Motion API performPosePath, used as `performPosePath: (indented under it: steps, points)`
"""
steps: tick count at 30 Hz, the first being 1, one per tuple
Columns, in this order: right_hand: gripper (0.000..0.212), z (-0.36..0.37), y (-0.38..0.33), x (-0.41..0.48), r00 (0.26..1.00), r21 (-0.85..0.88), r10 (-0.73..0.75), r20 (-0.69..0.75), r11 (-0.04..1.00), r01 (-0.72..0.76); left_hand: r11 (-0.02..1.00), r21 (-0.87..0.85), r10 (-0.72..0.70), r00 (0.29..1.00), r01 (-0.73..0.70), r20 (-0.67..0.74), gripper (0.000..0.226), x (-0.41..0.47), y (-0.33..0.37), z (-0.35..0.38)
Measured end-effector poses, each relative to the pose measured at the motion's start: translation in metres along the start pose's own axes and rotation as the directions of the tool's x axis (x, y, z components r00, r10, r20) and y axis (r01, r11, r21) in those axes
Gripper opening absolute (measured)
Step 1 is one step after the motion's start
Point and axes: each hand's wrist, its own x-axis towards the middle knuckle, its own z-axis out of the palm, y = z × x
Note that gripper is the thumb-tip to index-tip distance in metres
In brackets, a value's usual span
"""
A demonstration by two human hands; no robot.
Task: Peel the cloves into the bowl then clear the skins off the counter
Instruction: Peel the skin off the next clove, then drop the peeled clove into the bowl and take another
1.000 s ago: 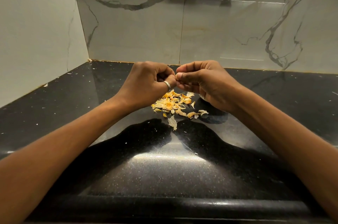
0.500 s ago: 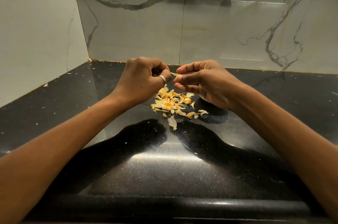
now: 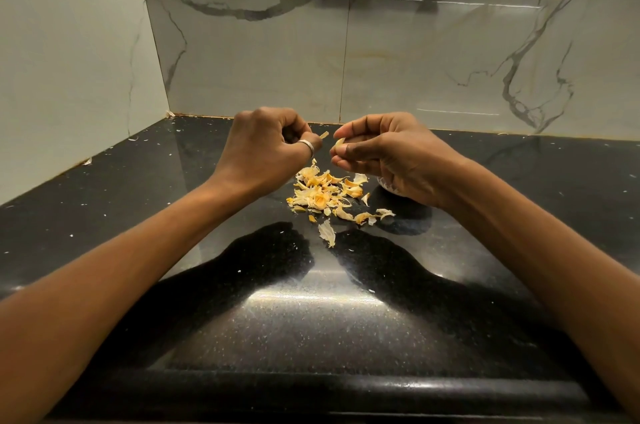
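A clove [image 3: 340, 142] is pinched between the thumb and fingers of the right hand [image 3: 391, 155], which is held above the counter [image 3: 311, 326]. A strip of skin [image 3: 325, 135] is gripped in the curled fingers of the left hand [image 3: 270, 143], just beside the clove but apart from it. A ring [image 3: 307, 146] is worn on that hand. A pile of skins [image 3: 320, 195] is spread on the counter below and between the hands. A pale object [image 3: 385, 183] is mostly hidden under the right hand, and what it is cannot be told.
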Motion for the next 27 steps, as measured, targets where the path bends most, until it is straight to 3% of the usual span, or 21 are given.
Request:
performPosePath:
  steps: [6, 15, 18, 20, 24, 27]
  points:
    - [0.017, -0.003, 0.0, 0.002, 0.999, -0.036, -0.032, -0.006, 0.999, 0.032, 1.0, -0.004, -0.031, 0.999, 0.031, 0.036, 0.035, -0.001, -0.001, 0.001]
    - [0.015, -0.013, -0.001, 0.004, 0.987, -0.267, -0.159, -0.032, 0.953, 0.145, 0.999, 0.006, 0.046, 0.992, -0.047, 0.115, 0.014, -0.002, -0.007, 0.004]
    - [0.012, -0.021, -0.004, 0.005, 0.972, -0.397, -0.228, -0.063, 0.899, 0.185, 0.999, -0.005, 0.053, 0.991, -0.053, 0.124, 0.025, -0.002, -0.008, 0.005]
    - [0.012, -0.028, -0.004, 0.008, 0.945, -0.541, -0.308, -0.11, 0.816, 0.203, 0.999, 0.005, 0.051, 0.993, -0.051, 0.109, 0.035, -0.002, -0.008, 0.006]
    - [0.014, -0.038, -0.004, 0.011, 0.863, -0.869, -0.495, -0.098, 0.465, 0.168, 0.998, 0.01, 0.056, 0.991, -0.058, 0.121, 0.027, -0.003, -0.009, 0.007]
    - [0.016, -0.043, -0.003, 0.013, 0.873, -0.927, -0.474, -0.114, 0.367, 0.079, 0.998, 0.027, 0.052, 0.987, -0.057, 0.151, 0.017, -0.003, -0.01, 0.007]
